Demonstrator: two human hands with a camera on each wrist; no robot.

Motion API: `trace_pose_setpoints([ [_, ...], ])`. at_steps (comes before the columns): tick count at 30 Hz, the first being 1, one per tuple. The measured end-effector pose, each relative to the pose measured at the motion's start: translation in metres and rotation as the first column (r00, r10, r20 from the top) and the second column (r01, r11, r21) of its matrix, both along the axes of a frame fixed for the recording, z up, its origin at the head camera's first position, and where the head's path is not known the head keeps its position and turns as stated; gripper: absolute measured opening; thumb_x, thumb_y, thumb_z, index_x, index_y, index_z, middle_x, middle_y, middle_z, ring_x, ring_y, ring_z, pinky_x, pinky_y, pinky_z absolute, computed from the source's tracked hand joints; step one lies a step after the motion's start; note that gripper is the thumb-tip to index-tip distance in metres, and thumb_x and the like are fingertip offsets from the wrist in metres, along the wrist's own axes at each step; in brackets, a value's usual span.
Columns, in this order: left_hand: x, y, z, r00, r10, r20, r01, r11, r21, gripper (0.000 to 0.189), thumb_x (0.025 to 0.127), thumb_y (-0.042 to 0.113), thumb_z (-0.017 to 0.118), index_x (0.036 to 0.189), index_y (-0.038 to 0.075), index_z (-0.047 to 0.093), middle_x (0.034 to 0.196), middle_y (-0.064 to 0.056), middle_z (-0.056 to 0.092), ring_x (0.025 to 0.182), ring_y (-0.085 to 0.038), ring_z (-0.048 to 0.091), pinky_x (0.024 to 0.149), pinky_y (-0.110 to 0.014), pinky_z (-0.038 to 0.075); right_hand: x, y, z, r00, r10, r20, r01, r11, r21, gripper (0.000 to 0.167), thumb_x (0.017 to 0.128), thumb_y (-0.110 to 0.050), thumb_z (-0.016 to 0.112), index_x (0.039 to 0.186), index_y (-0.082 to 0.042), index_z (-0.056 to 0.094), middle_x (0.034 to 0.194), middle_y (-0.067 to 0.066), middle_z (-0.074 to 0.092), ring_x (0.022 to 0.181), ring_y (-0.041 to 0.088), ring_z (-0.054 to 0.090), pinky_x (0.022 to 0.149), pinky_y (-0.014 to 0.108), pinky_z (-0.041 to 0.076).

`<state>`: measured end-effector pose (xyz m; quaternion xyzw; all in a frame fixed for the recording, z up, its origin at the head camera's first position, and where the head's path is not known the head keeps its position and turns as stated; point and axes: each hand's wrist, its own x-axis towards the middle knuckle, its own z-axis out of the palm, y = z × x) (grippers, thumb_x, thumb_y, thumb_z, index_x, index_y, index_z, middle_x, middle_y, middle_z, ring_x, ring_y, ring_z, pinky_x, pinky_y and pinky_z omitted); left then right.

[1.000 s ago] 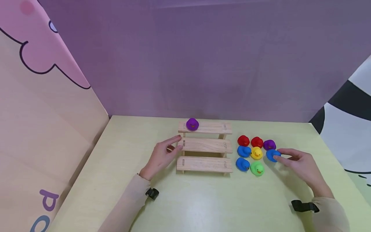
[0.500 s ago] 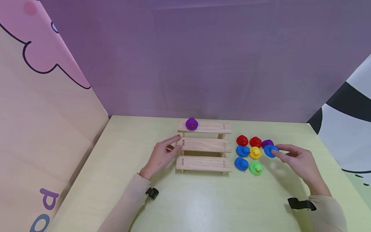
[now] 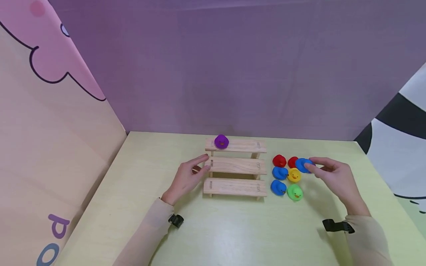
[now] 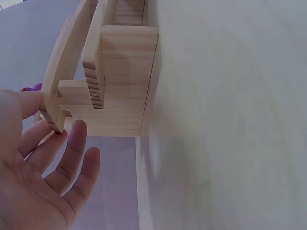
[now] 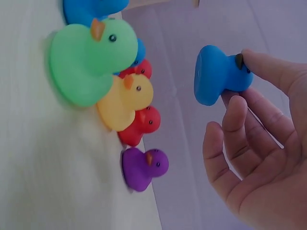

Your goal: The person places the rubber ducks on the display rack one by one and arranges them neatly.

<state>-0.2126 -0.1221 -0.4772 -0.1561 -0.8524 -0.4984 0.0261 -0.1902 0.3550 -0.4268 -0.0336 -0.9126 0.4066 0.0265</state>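
In the head view a three-step wooden stand (image 3: pixel 234 186) stands on the table. My left hand (image 3: pixel 186 179) pinches the left end of its middle step; in the left wrist view the thumb and fingers (image 4: pixel 76 143) lie on either side of the plank (image 4: pixel 62 67). A purple rubber duck (image 3: pixel 221 142) sits on the top step, at the left. My right hand (image 3: pixel 337 181) holds a blue rubber duck (image 5: pixel 216 74) by its head between thumb and fingers, raised off the table. In the head view this duck hides the second purple duck (image 5: pixel 141 167).
Right of the stand, several ducks rest close together: red (image 3: pixel 279 161), another red (image 3: pixel 292 162), blue (image 3: pixel 280 173), another blue (image 3: pixel 278 187), yellow (image 3: pixel 294 175) and green (image 3: pixel 295 192). A purple backdrop (image 3: pixel 233 74) rises behind the table (image 3: pixel 213 229).
My right hand has lifted the blue duck and carried it left and away from me, over the purple duck. The left hand has stayed at the stand.
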Motion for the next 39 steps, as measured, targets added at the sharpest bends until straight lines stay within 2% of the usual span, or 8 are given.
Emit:
trace_pose_setpoints([
  [6, 0.000, 0.001, 0.000, 1.000, 0.011, 0.001, -0.011, 1.000, 0.014, 0.044, 0.107, 0.030, 0.067, 0.150, 0.019, 0.064, 0.156, 0.000, 0.061, 0.095, -0.018, 0.075, 0.081, -0.029, 0.063, -0.006, -0.011, 0.007, 1.000, 0.017, -0.005, -0.017, 0.999, -0.036, 0.064, 0.101, -0.055, 0.069, 0.147, -0.010, 0.063, 0.097, -0.033, 0.070, 0.090, -0.004, 0.069, 0.080, 0.023, 0.049],
  [11, -0.001, 0.001, 0.000, 1.000, 0.007, 0.010, -0.007, 1.000, 0.015, 0.044, 0.107, 0.031, 0.067, 0.150, 0.019, 0.064, 0.156, 0.001, 0.061, 0.096, -0.018, 0.075, 0.082, -0.029, 0.063, -0.008, -0.021, 0.015, 0.999, 0.027, -0.030, -0.027, 0.999, -0.032, 0.062, 0.101, -0.054, 0.070, 0.145, -0.010, 0.065, 0.099, -0.032, 0.069, 0.087, -0.003, 0.070, 0.083, 0.026, 0.049],
  [16, 0.000, 0.001, -0.001, 1.000, 0.011, 0.008, -0.011, 1.000, 0.014, 0.044, 0.107, 0.031, 0.068, 0.150, 0.020, 0.064, 0.157, 0.001, 0.060, 0.097, -0.019, 0.075, 0.082, -0.029, 0.063, -0.011, -0.032, 0.021, 0.996, 0.041, -0.081, -0.042, 0.999, -0.014, 0.057, 0.101, -0.051, 0.071, 0.141, -0.011, 0.068, 0.098, -0.032, 0.068, 0.086, 0.002, 0.068, 0.076, 0.020, 0.051],
  [20, 0.000, 0.000, -0.001, 1.000, 0.013, 0.011, -0.013, 1.000, 0.015, 0.044, 0.107, 0.030, 0.068, 0.149, 0.020, 0.064, 0.156, 0.002, 0.061, 0.097, -0.019, 0.075, 0.083, -0.029, 0.062, -0.013, -0.040, 0.024, 0.993, 0.053, -0.105, -0.055, 0.998, -0.013, 0.055, 0.101, -0.049, 0.071, 0.141, -0.011, 0.069, 0.099, -0.034, 0.066, 0.086, 0.002, 0.064, 0.071, 0.021, 0.054],
  [31, -0.001, 0.000, -0.003, 1.000, 0.012, 0.014, -0.012, 1.000, 0.002, 0.044, 0.107, 0.033, 0.067, 0.150, 0.021, 0.064, 0.157, 0.003, 0.060, 0.098, -0.019, 0.074, 0.084, -0.031, 0.063, -0.020, -0.052, 0.033, 0.993, 0.063, -0.103, -0.066, 0.997, -0.032, 0.056, 0.100, -0.050, 0.072, 0.141, -0.012, 0.069, 0.093, -0.025, 0.069, 0.085, 0.007, 0.064, 0.064, 0.025, 0.058],
  [39, 0.000, -0.002, -0.002, 1.000, 0.010, 0.000, -0.010, 1.000, 0.001, 0.045, 0.107, 0.032, 0.067, 0.150, 0.018, 0.064, 0.156, 0.001, 0.061, 0.097, -0.020, 0.075, 0.083, -0.030, 0.063, -0.024, -0.069, 0.041, 0.988, 0.090, -0.125, -0.096, 0.995, -0.038, 0.054, 0.101, -0.047, 0.072, 0.141, -0.012, 0.069, 0.094, -0.019, 0.070, 0.079, 0.008, 0.064, 0.061, 0.026, 0.056],
])
